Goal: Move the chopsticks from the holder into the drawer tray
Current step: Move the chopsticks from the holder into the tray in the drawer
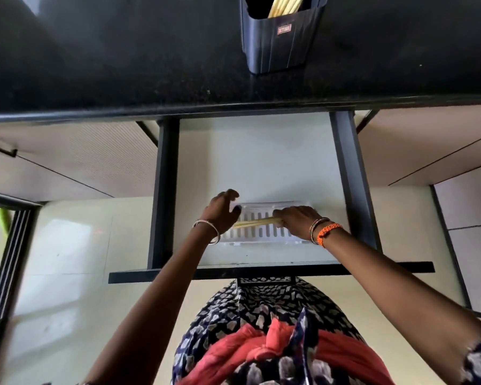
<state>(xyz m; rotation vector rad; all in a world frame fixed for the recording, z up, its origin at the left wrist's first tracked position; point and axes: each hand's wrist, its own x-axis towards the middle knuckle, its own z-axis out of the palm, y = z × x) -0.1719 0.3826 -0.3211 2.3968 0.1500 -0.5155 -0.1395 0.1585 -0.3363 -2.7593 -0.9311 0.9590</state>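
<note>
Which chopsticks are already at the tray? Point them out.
The pale yellow chopsticks held by the right hand over the white slotted tray; the others stand in the dark blue holder.

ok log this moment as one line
right hand: laying pale wooden chopsticks in white slotted plastic tray | left hand: on tray edge | dark blue holder: more inside

Right hand (296,219) gripping chopsticks (254,222) over white tray (264,234) mid-frame, left hand (222,211) at tray's left end, holder (281,37) top centre on dark surface (122,65)
</note>
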